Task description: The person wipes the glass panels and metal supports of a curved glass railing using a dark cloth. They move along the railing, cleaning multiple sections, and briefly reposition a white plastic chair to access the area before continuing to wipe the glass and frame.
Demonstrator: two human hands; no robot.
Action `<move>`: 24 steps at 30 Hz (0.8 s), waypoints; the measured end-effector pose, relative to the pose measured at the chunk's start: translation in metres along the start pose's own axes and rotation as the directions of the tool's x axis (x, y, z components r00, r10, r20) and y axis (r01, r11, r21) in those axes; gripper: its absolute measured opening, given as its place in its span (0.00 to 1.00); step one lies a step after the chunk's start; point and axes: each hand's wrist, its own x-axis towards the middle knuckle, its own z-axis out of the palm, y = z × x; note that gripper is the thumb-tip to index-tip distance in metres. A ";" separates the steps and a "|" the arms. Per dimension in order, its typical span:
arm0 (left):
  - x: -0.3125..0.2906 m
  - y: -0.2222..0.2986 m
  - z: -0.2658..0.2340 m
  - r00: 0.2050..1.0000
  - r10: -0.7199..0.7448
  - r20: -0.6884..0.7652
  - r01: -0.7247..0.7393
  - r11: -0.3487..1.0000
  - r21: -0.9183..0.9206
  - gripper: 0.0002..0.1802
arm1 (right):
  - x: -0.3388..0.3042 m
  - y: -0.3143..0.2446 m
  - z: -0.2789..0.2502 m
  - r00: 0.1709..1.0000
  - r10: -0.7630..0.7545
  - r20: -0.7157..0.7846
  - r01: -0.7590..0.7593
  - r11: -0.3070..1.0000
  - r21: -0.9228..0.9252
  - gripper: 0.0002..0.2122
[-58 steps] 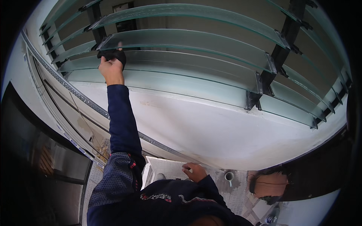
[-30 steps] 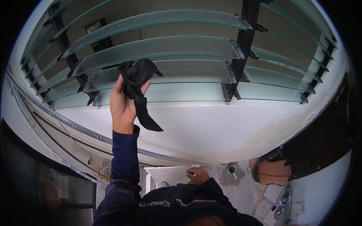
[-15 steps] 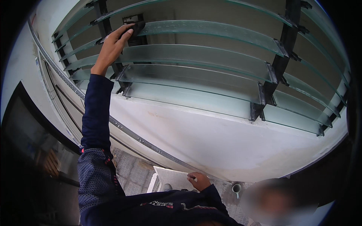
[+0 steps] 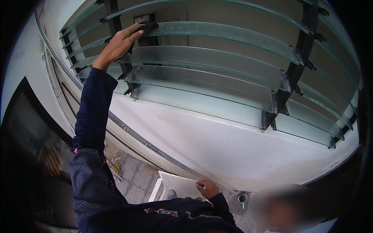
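Black crumpled cloth [image 4: 150,28] is far left in the scene, at the left end of a long greenish frosted-glass louvre slat [image 4: 217,32], touching it. Left hand [image 4: 119,43] is clamped on the cloth, reaching from the near left, back of hand toward camera; can't tell how far the cloth wraps behind the glass. Slat is tilted, whitish streaks on its face. Next louvre nearer, a smooth frosted-glass pane [image 4: 206,58], sits just below it, with more of the same stacked nearer and farther. Black upright window post [image 4: 114,19] is by the left hand, a second black post [image 4: 306,31] well to the right; both carry the slat ends in dark clips. Near side of the louvres: smooth white painted wall [image 4: 202,138], then a long grey perforated metal strip [image 4: 136,137] running diagonally from far left toward near centre. Right hand [image 4: 208,189] is low at near centre, well apart from the left, fingers loosely curled; can't tell if it holds anything. Just left of it, a white perforated panel [image 4: 182,183] with a grey shoe [image 4: 171,193] at it. To its right, a pale round cup with a handle [image 4: 242,198]; near right beyond that is a blurred patch, can't make it out
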 end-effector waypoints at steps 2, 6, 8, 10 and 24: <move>0.001 0.001 -0.001 0.998 -0.054 0.034 0.055 0.998 -0.009 0.29 | 0.002 -0.001 0.003 1.000 -0.004 0.021 0.004 1.000 0.008 0.12; 0.014 0.014 -0.003 0.975 -0.208 0.083 0.198 0.973 0.115 0.30 | 0.002 -0.002 0.006 0.999 -0.052 0.005 0.053 0.999 -0.007 0.12; 0.017 0.027 0.007 0.986 -0.157 0.051 0.153 0.986 0.070 0.29 | 0.000 -0.002 0.007 0.999 0.003 0.035 -0.003 1.000 0.009 0.12; 0.017 0.034 0.015 0.996 -0.051 0.070 0.052 0.998 -0.017 0.29 | -0.002 -0.002 0.007 0.999 0.021 0.025 -0.021 1.000 0.015 0.12; 0.031 0.027 0.020 0.987 -0.151 0.060 0.139 0.977 0.162 0.32 | -0.019 0.004 -0.004 0.998 0.050 -0.049 -0.051 0.999 -0.005 0.12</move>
